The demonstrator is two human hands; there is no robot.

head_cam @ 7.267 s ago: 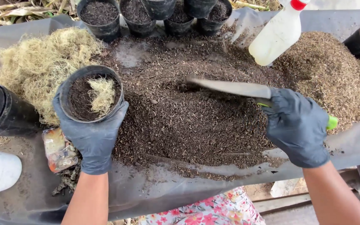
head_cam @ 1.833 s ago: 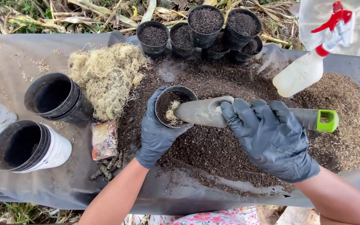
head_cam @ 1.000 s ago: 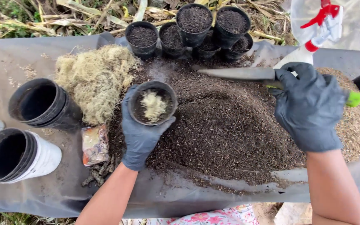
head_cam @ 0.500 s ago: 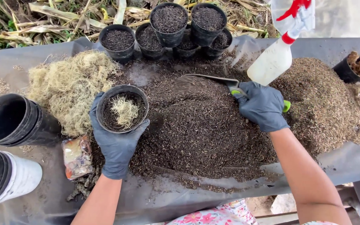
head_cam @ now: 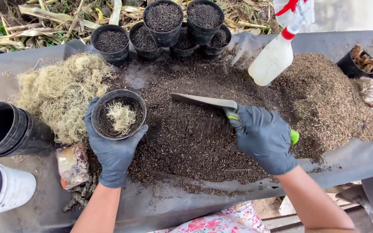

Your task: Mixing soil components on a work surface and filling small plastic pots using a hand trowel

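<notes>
Sitting left of centre in the frame: a small black pot (head_cam: 119,113), part filled with dark mix and topped with a pale tuft of dried moss, being cupped from below and kept level, apparently so nothing is spilling. Wrapping around its underside and near wall: the left hand (head_cam: 113,149) in a dark glove, fingers curling up the sides, forearm running in from the bottom edge.

Lying just right of the pot, at mid-frame: a grey trowel (head_cam: 203,101), blade pointing left toward the pot and hovering low over the heap, angled as if for skimming up a load. Closing firmly around its green handle: the right hand (head_cam: 264,138), also gloved, knuckles up, wrist bent, forearm coming in from the lower right.

Spreading beneath both: a broad mound of dark potting mix (head_cam: 186,138) on a black sheet (head_cam: 160,207), within easy reach of either hand. Heaping at the left: straw-coloured moss (head_cam: 61,95), close beside the pot. Lining the top edge: a row of filled black pots (head_cam: 165,19), seemingly parked out of the way. Tilting at upper right: a white spray bottle (head_cam: 275,56) with a red trigger. Stacking at far left: empty black and white pots (head_cam: 5,129).
</notes>
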